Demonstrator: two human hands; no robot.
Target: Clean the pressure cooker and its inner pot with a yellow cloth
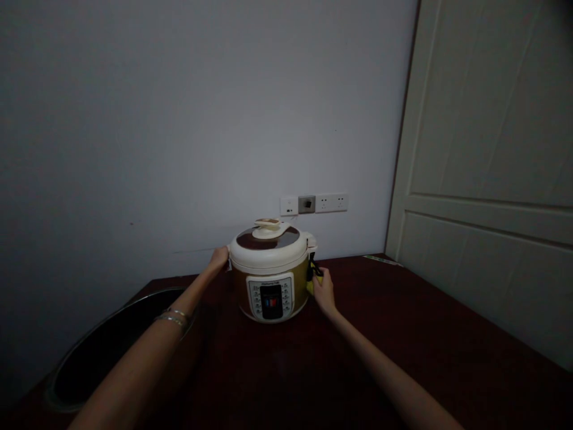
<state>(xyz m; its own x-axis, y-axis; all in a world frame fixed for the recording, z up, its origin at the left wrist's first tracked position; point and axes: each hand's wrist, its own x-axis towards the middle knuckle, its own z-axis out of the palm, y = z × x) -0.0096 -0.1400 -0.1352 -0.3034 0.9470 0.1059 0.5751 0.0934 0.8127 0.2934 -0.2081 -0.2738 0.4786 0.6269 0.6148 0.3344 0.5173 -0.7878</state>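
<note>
The cooker [270,270] stands on the desk [380,334]. The left hand [219,258] touches its side, probably to steady it; whether this grip is closed, I cannot tell. The right hand [324,289] grips a yellow cloth [310,288] at the opposite side.

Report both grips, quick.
Left grip: at the left side of the electric cooker; partly hidden, open or closed cannot be told.
Right grip: holding what looks like a yellow cloth at the cooker's right side.

Left hand [219,258]: stretched forward, partly hidden.
Right hand [325,291]: curled in a grip.
Left forearm [145,346]: slanting inward.
Right forearm [380,362]: bare, slanting inward.
</note>
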